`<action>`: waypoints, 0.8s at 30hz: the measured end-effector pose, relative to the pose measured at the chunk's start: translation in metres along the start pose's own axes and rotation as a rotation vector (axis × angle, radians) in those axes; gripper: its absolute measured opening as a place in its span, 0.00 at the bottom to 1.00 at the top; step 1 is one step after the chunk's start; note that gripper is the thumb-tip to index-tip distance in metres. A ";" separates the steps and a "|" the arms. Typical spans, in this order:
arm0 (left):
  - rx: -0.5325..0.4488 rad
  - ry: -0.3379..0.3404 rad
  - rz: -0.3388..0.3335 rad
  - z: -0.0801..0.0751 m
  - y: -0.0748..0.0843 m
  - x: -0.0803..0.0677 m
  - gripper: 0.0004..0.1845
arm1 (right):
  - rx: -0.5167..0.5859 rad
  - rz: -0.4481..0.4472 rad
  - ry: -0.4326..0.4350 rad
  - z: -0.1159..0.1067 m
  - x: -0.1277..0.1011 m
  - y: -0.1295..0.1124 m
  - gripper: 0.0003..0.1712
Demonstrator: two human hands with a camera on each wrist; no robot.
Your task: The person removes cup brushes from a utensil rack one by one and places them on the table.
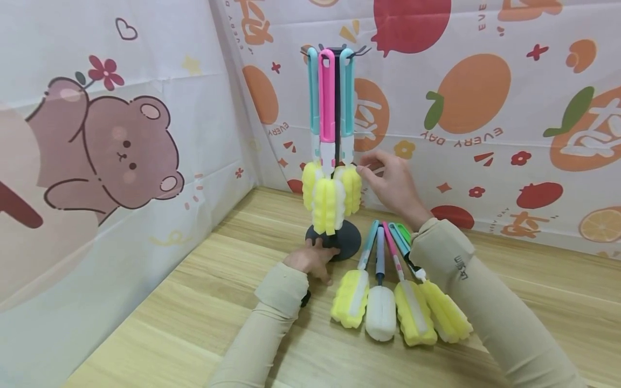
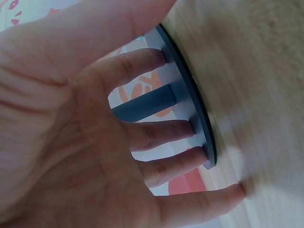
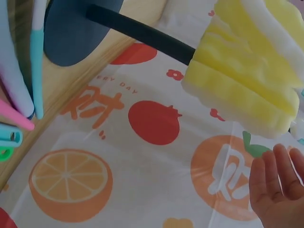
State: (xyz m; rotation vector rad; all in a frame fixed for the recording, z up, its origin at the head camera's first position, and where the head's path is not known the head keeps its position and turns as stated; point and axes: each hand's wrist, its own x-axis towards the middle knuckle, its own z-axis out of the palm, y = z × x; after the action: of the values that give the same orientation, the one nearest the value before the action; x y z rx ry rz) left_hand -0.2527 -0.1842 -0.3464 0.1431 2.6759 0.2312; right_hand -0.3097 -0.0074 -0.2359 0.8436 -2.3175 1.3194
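Three brushes (image 1: 328,134) hanging on stand (image 1: 339,245); four (image 1: 388,291) on desk (image 1: 194,302). Left hand (image 1: 310,260) flat on base, right hand (image 1: 393,183) seemingly released.

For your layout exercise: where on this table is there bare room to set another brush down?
Bare wood lies left of the stand and left hand, toward the bear curtain, and near the front edge. Crowded: the four brushes under the right arm.
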 end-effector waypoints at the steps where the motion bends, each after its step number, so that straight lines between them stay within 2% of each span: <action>1: 0.000 0.000 0.001 0.000 0.000 0.000 0.43 | 0.009 0.002 0.004 0.001 0.000 0.000 0.13; 8: -0.001 0.001 -0.009 0.000 0.001 0.000 0.43 | 0.103 0.015 -0.034 0.005 0.003 -0.003 0.21; 14: -0.003 0.006 -0.007 0.001 0.001 0.000 0.43 | 0.173 0.074 -0.060 0.009 0.009 -0.009 0.28; 19: -0.006 0.005 -0.014 0.001 0.001 -0.001 0.43 | 0.181 0.090 -0.037 0.013 0.010 -0.011 0.26; 24: -0.025 -0.001 -0.031 0.001 0.002 -0.001 0.44 | 0.104 0.011 0.035 0.017 0.009 -0.014 0.19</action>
State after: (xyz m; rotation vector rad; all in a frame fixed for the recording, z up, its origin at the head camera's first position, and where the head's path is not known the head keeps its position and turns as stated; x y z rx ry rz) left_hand -0.2516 -0.1825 -0.3465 0.0942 2.6712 0.2544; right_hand -0.3073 -0.0305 -0.2303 0.8339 -2.2462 1.4578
